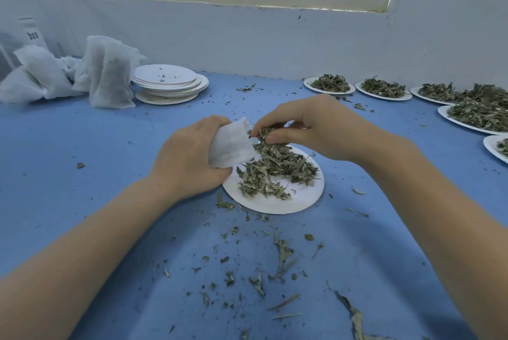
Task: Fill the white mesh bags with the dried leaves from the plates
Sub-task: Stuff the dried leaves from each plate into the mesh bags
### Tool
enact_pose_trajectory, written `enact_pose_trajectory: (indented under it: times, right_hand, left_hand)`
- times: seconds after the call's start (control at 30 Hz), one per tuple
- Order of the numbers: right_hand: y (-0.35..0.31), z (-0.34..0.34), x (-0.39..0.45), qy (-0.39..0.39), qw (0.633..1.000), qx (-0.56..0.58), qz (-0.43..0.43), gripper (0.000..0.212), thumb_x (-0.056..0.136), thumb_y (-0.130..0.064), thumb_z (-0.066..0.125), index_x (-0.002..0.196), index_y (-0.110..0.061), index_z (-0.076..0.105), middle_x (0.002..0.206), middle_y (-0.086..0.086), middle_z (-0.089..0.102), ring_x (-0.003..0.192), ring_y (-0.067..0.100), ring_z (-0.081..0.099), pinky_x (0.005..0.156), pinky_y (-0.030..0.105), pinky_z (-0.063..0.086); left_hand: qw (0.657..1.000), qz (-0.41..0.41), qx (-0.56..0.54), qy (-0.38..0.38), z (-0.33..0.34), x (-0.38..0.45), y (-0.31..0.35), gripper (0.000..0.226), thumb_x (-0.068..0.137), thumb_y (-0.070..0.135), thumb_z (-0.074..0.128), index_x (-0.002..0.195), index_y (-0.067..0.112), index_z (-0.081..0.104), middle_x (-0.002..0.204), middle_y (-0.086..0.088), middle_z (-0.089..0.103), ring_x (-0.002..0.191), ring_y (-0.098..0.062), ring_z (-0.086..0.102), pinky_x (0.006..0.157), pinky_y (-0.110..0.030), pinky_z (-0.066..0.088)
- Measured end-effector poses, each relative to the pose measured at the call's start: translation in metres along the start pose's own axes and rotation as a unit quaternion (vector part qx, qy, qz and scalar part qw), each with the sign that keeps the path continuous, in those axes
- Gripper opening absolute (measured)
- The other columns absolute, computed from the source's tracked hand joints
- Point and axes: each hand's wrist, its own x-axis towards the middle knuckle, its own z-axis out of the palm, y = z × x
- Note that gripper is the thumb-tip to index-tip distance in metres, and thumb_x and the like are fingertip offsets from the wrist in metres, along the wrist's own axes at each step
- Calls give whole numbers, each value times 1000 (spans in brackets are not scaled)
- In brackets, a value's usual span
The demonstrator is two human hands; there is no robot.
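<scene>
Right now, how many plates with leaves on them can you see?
6: one plate under the hands, five along the right edge: and, this one cut off. More may lie beyond the frame.

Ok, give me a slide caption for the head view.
Left hand holds a white mesh bag while right hand pinches dried leaves above plate.

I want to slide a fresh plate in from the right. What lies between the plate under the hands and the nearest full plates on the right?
In the head view, only bare blue table cloth with scattered leaf crumbs, crossed by the right forearm.
</scene>
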Motion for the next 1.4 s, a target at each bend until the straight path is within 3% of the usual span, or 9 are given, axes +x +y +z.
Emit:
enact_pose_trajectory:
  times: [0.3,0.4,0.6,0.73,0.83,0.97,1.13,1.33,1.4]
  right_hand:
    - [-10,16,4,12,999,-9,-41,26,85,-13,67,107,-27,72,113,-15,62,86,3,58,87,21,43]
    - [-10,18,4,-2,999,6,-49,33,86,-7,61,112,-27,69,113,-12,63,95,-3,54,85,13,42]
    - [-9,26,5,73,987,143,-6,33,81,0,64,95,-30,66,87,-15,68,84,-7,63,79,9,48]
    - [-14,38,6,131,990,52,-8,30,79,2,60,85,-23,75,62,-14,65,61,4,57,54,10,41]
    - [-18,41,6,100,994,51,-8,40,78,5,54,75,-31,70,43,-24,50,48,-6,49,47,7,35]
    - [-17,28,4,12,999,46,-1,33,85,-6,54,98,-30,73,62,-29,60,62,-3,56,54,7,40]
    - [-14,18,2,94,986,139,-4,30,79,-8,69,84,-37,73,80,-19,72,77,-5,66,73,11,50]
    - [-22,36,6,93,994,47,12,25,76,1,59,72,-19,73,65,3,65,55,6,43,51,18,33]
    - [-22,36,6,60,997,53,14,32,78,0,56,63,-27,66,53,-8,54,49,3,39,47,15,30]
  left_hand:
    - [998,60,2,21,2,-1,7,58,60,18,78,114,9,58,98,-3,65,84,-27,59,69,-26,31]
    - [999,41,-17,19,3,-1,9,58,62,18,76,116,12,56,98,-2,64,82,-28,58,68,-27,33]
    - [998,-14,-61,12,2,1,12,56,66,27,75,116,21,53,95,10,56,79,-13,50,67,-26,37]
    - [997,14,-70,18,0,0,21,51,64,37,68,110,19,58,88,14,54,74,-12,49,64,-25,35]
    - [996,33,-81,17,0,-2,25,50,62,36,62,107,16,60,90,5,63,75,-19,57,63,-29,43]
    - [997,14,-69,12,1,0,20,55,65,48,67,110,18,57,95,3,62,76,-16,52,64,-29,41]
    - [999,-10,-45,18,2,1,19,53,64,37,72,111,20,54,95,7,58,76,-13,47,64,-27,36]
    - [998,3,-62,20,1,0,30,52,63,32,76,111,21,57,97,6,63,82,-16,55,68,-29,43]
    - [997,1,-71,18,0,-1,31,51,62,35,73,109,22,58,91,9,61,79,-16,54,67,-28,43]
